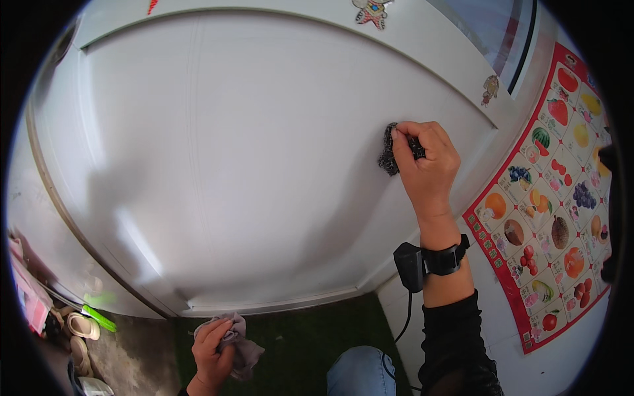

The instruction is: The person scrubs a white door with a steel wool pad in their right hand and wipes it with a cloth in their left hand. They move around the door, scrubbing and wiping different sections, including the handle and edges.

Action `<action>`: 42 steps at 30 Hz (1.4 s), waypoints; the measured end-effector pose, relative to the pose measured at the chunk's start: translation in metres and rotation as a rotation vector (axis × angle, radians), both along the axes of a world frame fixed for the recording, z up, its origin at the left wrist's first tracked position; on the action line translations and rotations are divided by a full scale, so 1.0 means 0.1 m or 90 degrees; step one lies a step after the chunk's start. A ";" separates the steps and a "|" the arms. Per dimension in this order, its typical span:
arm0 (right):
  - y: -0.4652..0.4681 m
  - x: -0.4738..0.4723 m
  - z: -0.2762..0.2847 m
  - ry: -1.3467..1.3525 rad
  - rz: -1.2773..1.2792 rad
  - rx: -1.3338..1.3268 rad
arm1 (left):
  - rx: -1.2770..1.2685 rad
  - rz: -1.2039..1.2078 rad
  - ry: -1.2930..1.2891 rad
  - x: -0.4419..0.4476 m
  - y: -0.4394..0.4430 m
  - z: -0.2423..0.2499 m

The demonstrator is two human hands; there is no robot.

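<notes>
My right hand (428, 161) pinches a dark metal scouring pad (390, 153) against the right part of a white door panel (267, 148). A black device on a strap circles that wrist, with a cable hanging down. Low in the view, my left hand (213, 351) holds a crumpled greyish cloth (242, 346) in front of the panel's bottom edge. Parts of the pad and the cloth are hidden by my fingers.
A fruit poster (559, 208) with a red border hangs on the wall at right. Cartoon stickers (371, 12) mark the upper rail. Below lies a dark green mat (292, 336). Shoes (83, 326) and a bright green brush (99, 318) are at lower left. My knee (360, 371) is bent at the bottom.
</notes>
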State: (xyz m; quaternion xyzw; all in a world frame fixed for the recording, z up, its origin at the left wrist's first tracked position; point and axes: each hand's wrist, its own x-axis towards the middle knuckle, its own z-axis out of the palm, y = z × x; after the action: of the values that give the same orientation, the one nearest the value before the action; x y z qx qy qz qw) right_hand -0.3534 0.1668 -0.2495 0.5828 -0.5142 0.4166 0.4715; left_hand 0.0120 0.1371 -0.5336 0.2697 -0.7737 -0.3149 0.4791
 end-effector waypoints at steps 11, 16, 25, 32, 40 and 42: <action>-0.36 0.63 -0.22 0.074 0.057 0.054 | -0.022 0.004 -0.004 0.04 0.03 0.06; -0.42 0.67 -0.14 0.100 0.012 0.029 | -0.028 0.004 -0.002 0.04 0.02 0.03; -0.36 0.65 -0.21 0.113 0.024 0.049 | -0.023 0.002 0.002 0.02 0.02 -0.01; -0.31 0.64 -0.20 0.123 0.011 0.050 | -0.011 0.005 0.005 0.02 0.04 0.00; -0.39 0.69 -0.14 0.107 0.009 0.037 | -0.022 0.010 0.008 0.00 0.04 0.02; -0.40 0.73 -0.16 0.174 0.026 0.058 | -0.020 -0.001 0.014 0.00 0.04 0.02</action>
State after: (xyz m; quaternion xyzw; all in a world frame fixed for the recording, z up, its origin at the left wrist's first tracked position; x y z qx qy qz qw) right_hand -0.2808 0.1263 -0.2653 0.6655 -0.4516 0.3189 0.5015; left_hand 0.0117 0.1413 -0.5315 0.2582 -0.7735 -0.3056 0.4916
